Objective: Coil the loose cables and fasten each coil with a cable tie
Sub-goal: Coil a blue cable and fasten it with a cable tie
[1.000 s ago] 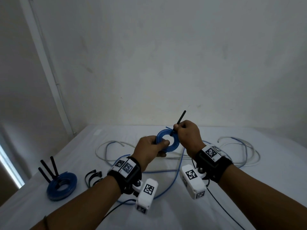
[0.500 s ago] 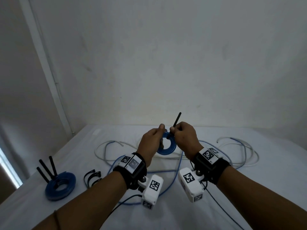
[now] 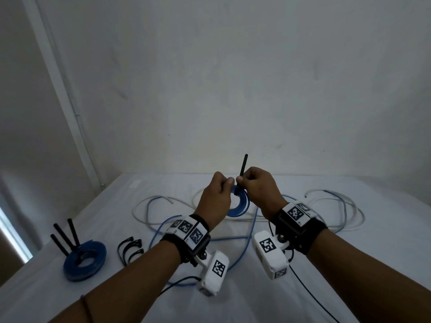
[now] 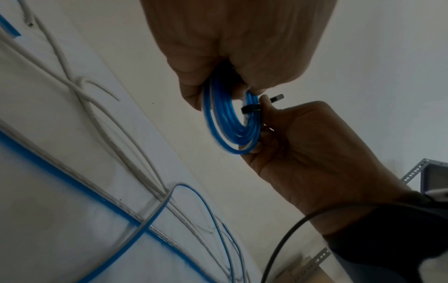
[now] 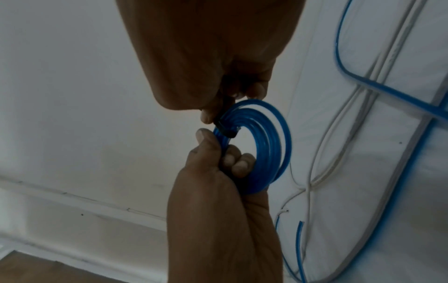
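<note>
I hold a small blue cable coil (image 3: 240,205) up above the white table (image 3: 70,297), between both hands. My left hand (image 3: 227,183) grips the coil's upper left rim, fingers curled through the ring, as the right wrist view shows around the coil (image 5: 274,145). My right hand (image 3: 241,181) pinches a black cable tie (image 3: 243,165) that is wrapped round the coil's top. The tie's tail sticks up past my knuckles. In the left wrist view the tie (image 4: 251,109) bands the coil (image 4: 232,137) beside the right thumb.
A tied blue coil (image 3: 85,258) with three black tie tails standing up lies at the front left. Spare black ties (image 3: 130,249) lie next to it. Loose white cable (image 3: 335,227) and loose blue cable (image 3: 163,227) sprawl across the table under my hands. A wall stands close behind.
Both hands have lifted the coil slightly. My left hand shifted from the coil's lower left to its top beside the tie. The tie's tail now stands more upright.
</note>
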